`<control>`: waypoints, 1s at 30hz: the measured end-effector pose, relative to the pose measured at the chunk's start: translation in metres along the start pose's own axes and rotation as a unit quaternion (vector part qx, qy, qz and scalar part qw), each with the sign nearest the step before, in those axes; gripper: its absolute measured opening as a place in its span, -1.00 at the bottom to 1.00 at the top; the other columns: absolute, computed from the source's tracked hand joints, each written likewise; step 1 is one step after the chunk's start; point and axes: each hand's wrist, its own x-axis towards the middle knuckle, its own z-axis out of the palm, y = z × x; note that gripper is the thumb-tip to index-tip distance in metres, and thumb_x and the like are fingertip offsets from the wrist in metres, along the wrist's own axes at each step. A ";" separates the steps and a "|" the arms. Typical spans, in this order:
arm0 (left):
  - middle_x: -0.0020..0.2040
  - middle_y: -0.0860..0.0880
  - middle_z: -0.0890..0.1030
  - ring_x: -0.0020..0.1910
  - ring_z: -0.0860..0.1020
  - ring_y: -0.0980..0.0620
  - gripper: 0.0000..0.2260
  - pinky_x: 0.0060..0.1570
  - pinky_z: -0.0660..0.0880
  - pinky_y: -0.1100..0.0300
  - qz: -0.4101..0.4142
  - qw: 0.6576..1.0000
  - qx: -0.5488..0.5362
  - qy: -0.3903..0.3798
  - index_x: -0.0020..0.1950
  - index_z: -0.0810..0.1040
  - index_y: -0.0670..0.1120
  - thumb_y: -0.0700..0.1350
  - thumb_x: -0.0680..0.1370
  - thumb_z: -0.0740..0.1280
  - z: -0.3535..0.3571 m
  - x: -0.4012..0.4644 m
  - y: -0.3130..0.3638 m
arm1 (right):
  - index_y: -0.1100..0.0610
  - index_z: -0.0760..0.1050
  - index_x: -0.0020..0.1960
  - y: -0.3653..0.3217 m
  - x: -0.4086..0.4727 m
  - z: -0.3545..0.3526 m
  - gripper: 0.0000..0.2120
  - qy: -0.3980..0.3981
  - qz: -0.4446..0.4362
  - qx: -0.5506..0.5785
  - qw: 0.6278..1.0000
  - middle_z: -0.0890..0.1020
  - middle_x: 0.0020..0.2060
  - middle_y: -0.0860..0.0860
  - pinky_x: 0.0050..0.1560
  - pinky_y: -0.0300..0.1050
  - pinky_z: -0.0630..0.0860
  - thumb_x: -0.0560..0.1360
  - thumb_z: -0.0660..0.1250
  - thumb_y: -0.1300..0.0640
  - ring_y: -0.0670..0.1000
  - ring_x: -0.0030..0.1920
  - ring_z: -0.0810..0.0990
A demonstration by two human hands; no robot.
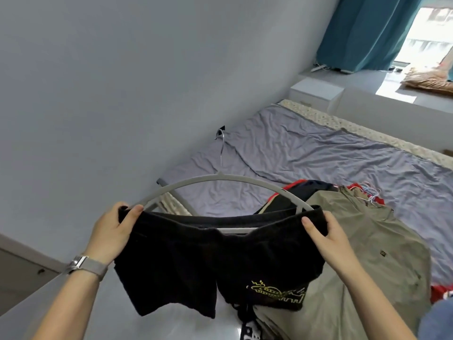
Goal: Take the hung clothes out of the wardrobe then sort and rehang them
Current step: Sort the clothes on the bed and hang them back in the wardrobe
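A pair of black shorts (191, 261) with a yellow print near one hem hangs over the lower bar of a grey curved hanger (220, 179), held up in front of me. My left hand (110, 234) grips the waistband's left end together with the hanger's left tip. At the right end, my right hand (326, 239) pinches the waistband, thumb on the front. The hanger's metal hook (221, 148) points away toward the wall.
A bed with a wrinkled grey-blue sheet (318, 153) fills the right side. On it lies an olive-green shirt (367, 253) over a pile of red and dark clothes (294, 192) with coloured hangers (370, 192). A plain wall is at left, a teal curtain (362, 33) at top right.
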 end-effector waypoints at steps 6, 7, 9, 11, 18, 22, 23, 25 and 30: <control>-0.29 -0.11 0.56 -0.26 0.51 -0.07 -0.80 -0.27 0.37 0.10 -0.018 0.999 -0.035 -0.029 -0.20 0.49 -0.09 -0.03 0.58 0.23 0.017 0.079 -0.016 | 0.01 0.48 -0.11 -0.001 0.093 0.042 -0.92 -0.048 -0.007 -0.045 0.998 0.62 -0.26 -0.14 -0.15 -0.18 0.41 0.51 0.36 0.05 -0.25 -0.22 0.57; -0.28 -0.13 0.56 -0.26 0.50 -0.07 -0.79 -0.26 0.37 0.12 -0.027 0.999 -0.037 -0.022 -0.20 0.49 -0.10 -0.05 0.58 0.23 0.017 0.092 -0.020 | -0.01 0.48 -0.11 -0.006 0.108 0.052 -0.92 -0.063 -0.013 -0.059 0.996 0.62 -0.26 -0.18 -0.15 -0.21 0.42 0.50 0.37 0.04 -0.26 -0.21 0.57; -0.28 -0.17 0.55 -0.28 0.48 -0.06 -0.79 -0.29 0.34 0.24 -0.041 0.998 -0.049 -0.003 -0.20 0.48 -0.14 -0.08 0.59 0.22 0.012 0.118 -0.027 | -0.07 0.50 -0.09 -0.020 0.136 0.072 -0.93 -0.090 -0.030 -0.090 0.991 0.63 -0.23 -0.21 -0.15 -0.32 0.44 0.48 0.38 -0.01 -0.27 -0.16 0.58; -0.26 -0.18 0.55 -0.26 0.49 -0.10 -0.78 -0.28 0.35 0.23 -0.056 0.997 -0.061 0.005 -0.18 0.49 -0.15 -0.07 0.60 0.21 0.005 0.143 -0.037 | -0.07 0.52 -0.11 -0.035 0.160 0.094 -0.87 -0.109 -0.042 -0.114 0.987 0.63 -0.25 -0.12 -0.22 -0.37 0.43 0.44 0.39 -0.10 -0.19 -0.19 0.58; -0.20 -0.08 0.59 -0.18 0.53 -0.01 -0.80 -0.23 0.42 0.14 -0.078 0.992 -0.102 -0.009 -0.15 0.54 -0.08 -0.05 0.60 0.21 -0.015 0.251 -0.089 | -0.11 0.50 -0.10 -0.051 0.217 0.201 -0.89 -0.130 -0.111 -0.161 0.972 0.59 -0.17 -0.10 -0.08 -0.31 0.42 0.46 0.32 -0.13 -0.09 -0.11 0.56; -0.20 -0.12 0.59 -0.22 0.51 0.02 -0.79 -0.26 0.41 0.29 -0.069 0.989 -0.125 -0.050 -0.15 0.55 -0.14 -0.09 0.60 0.21 -0.021 0.323 -0.116 | 0.01 0.45 -0.18 -0.045 0.231 0.273 -0.87 -0.050 -0.089 -0.195 0.976 0.51 -0.30 -0.05 -0.17 -0.26 0.37 0.49 0.38 0.09 -0.09 -0.19 0.47; -0.20 -0.11 0.59 -0.23 0.51 0.03 -0.79 -0.28 0.40 0.34 -0.064 0.988 -0.127 -0.063 -0.16 0.54 -0.13 -0.09 0.60 0.21 -0.023 0.339 -0.122 | 0.03 0.43 -0.22 -0.045 0.232 0.290 -0.84 -0.033 -0.077 -0.197 0.977 0.48 -0.33 -0.05 -0.20 -0.27 0.34 0.49 0.38 0.12 -0.08 -0.22 0.45; -0.19 -0.08 0.59 -0.21 0.52 0.04 -0.81 -0.27 0.42 0.30 -0.061 0.986 -0.128 -0.093 -0.16 0.54 -0.10 -0.09 0.60 0.21 -0.027 0.368 -0.131 | 0.07 0.42 -0.26 -0.050 0.236 0.317 -0.80 -0.007 -0.055 -0.192 0.980 0.45 -0.38 -0.02 -0.23 -0.25 0.31 0.51 0.37 0.13 -0.03 -0.26 0.44; -0.16 -0.07 0.60 -0.12 0.55 -0.05 -0.80 -0.14 0.44 0.07 -0.042 0.981 -0.114 -0.150 -0.13 0.56 -0.08 -0.04 0.59 0.22 -0.027 0.450 -0.140 | -0.06 0.37 -0.29 -0.070 0.252 0.360 -0.76 0.023 -0.045 -0.190 0.980 0.41 -0.46 -0.05 -0.26 -0.06 0.38 0.55 0.28 0.06 -0.04 -0.37 0.44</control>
